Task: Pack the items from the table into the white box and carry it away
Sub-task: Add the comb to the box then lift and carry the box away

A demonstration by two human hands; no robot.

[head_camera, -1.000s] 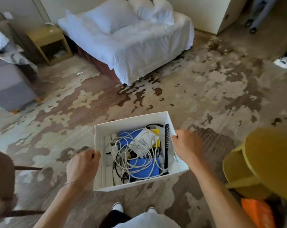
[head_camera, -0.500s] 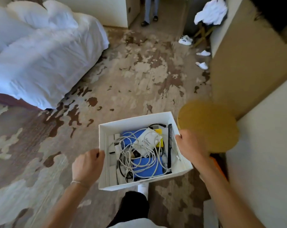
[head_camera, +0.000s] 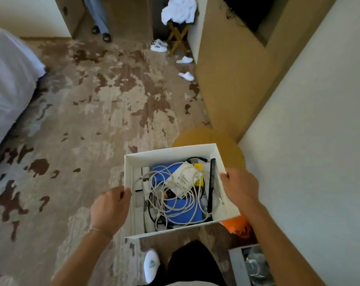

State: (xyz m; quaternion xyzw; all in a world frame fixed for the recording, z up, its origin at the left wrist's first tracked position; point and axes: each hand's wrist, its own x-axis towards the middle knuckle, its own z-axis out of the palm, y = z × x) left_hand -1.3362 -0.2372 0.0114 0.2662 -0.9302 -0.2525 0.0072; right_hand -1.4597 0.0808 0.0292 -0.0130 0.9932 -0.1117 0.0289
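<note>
Both hands (head_camera: 110, 209) (head_camera: 239, 187) clamped on white box (head_camera: 168, 152) rims, pouch (head_camera: 184, 179) print inside too small to read

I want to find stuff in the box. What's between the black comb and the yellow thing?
In the head view, white cable loops run between the black comb and the yellow thing, inside the white box.

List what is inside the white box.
In the white box: tangled white cables, blue items beneath them, a white packet, something yellow, a black comb. The bottom is covered.
</note>
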